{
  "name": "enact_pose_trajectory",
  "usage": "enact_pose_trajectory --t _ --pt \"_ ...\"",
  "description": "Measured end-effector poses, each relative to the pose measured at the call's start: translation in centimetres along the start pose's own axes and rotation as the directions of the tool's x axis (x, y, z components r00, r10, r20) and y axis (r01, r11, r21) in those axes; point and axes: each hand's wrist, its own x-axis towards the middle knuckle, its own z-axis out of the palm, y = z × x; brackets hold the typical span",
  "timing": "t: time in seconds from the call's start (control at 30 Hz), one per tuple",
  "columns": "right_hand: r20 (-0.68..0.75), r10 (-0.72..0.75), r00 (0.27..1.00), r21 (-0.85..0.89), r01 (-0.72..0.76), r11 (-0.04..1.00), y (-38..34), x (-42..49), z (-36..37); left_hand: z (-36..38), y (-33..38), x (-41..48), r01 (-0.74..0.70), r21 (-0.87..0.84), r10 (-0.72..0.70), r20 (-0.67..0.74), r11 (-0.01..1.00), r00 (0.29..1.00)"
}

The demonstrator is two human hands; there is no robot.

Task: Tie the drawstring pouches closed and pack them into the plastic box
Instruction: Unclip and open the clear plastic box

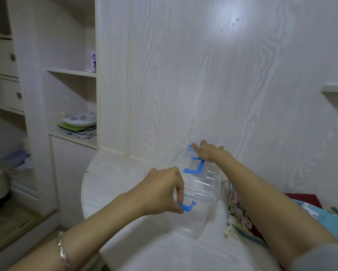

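Note:
A clear plastic box [200,189] with a lid, a blue carry handle [195,166] and blue side latches stands on the white table [125,184]. My left hand [164,189] pinches the near blue latch [187,206] between thumb and curled fingers. My right hand [209,152] reaches over the far end of the lid, its fingers on the far blue latch [190,148]. Fringed, patterned fabric [236,210], possibly pouches, lies to the right of the box, partly hidden by my right forearm.
A white wood-grain wall panel [203,75] rises right behind the box. Shelves at the left hold a bowl [79,119], papers and cables. A red book and a blue patterned item [320,214] lie at the right edge of the table.

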Motion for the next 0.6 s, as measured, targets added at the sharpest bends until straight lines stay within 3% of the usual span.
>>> enact_pose_trajectory --t 0.33,0.6 --pt "0.088 0.043 0.995 -0.059 -0.037 0.998 0.7 0.9 0.4 -0.3 0.4 0.0 0.049 -0.051 -0.049 -0.011 0.997 0.999" --pt "-0.007 0.048 0.999 0.052 -0.047 0.998 1.4 1.6 0.8 0.7 -0.2 0.7 0.062 0.021 -0.061 -0.063 0.998 0.996"
